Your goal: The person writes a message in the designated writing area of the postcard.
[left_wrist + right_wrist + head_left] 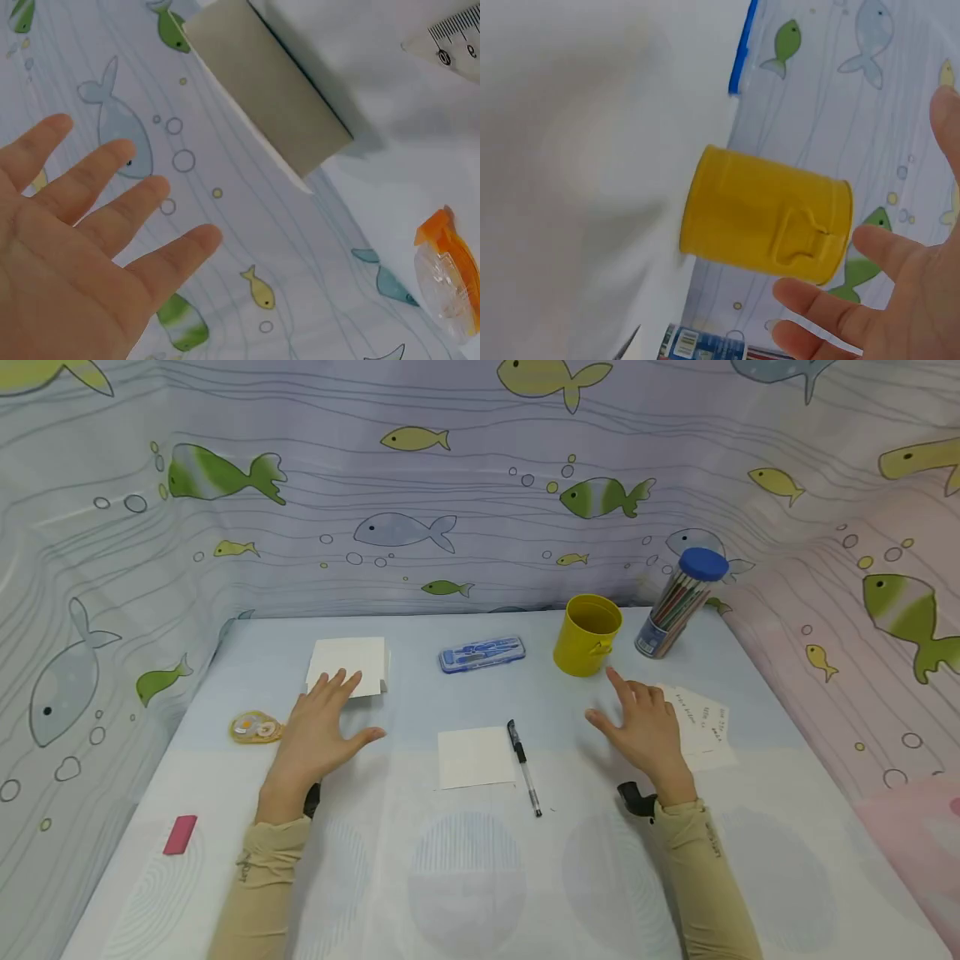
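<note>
My left hand (315,735) is spread with straight fingers and holds nothing. Its fingertips overlap the front of a stack of white paper (351,662) in the head view, and a yellow correction tape (251,727) lies just to its left. Over on the right, my right hand (643,728) also has its fingers apart, with nothing in it. Beyond its fingertips stands a yellow cup (572,643) with a small handle. Between the hands lie a blank white sheet (475,758) and a capped black pen (525,768).
A blue case of drawing tools (482,654) lies at the back middle. A blue-lidded jar of pencils (675,610) stands back right. Handwritten paper slips (705,722) lie beside the right hand, a red block (180,834) at left. The left wrist view shows a clear ruler (457,49).
</note>
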Demonstrator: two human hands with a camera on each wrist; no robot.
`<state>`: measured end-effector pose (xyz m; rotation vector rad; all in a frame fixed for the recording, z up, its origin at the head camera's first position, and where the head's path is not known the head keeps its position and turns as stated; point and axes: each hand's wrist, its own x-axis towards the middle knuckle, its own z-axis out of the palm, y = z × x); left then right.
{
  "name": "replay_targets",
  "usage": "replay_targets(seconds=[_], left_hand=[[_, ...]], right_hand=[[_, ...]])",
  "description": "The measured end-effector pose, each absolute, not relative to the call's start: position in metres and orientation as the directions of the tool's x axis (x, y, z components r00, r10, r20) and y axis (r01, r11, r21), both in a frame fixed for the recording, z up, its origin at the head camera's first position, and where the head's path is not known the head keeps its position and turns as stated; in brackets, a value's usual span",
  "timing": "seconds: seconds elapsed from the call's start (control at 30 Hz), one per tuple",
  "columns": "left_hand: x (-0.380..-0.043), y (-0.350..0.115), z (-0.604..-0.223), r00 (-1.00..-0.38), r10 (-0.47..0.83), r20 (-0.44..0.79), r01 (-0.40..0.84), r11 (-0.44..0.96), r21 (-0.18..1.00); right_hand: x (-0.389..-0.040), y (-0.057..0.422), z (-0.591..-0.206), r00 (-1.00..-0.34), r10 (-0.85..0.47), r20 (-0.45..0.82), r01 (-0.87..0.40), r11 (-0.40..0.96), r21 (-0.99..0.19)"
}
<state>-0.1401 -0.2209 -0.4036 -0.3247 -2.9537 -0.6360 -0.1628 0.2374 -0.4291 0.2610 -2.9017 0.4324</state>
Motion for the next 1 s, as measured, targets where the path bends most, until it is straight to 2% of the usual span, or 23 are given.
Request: replay_targets(seconds=[0.53, 1.0], left_hand=[[-0.140, -0.192, -0.421, -0.928, 0.325, 0.182, 0.371, 0.854, 0.364], [-0.135, -0.171, -0.429, -0.913, 0.386, 0.130, 0.406, 0.832, 0.379]], right_hand=[[-0.162, 0.213, -0.434, -0.970, -0.170, 0.174, -0.219, 0.922, -0.320], [-0.153, 0.186, -0.430, -0.967, -0.235, 0.096, -0.253, 0.886, -0.389]])
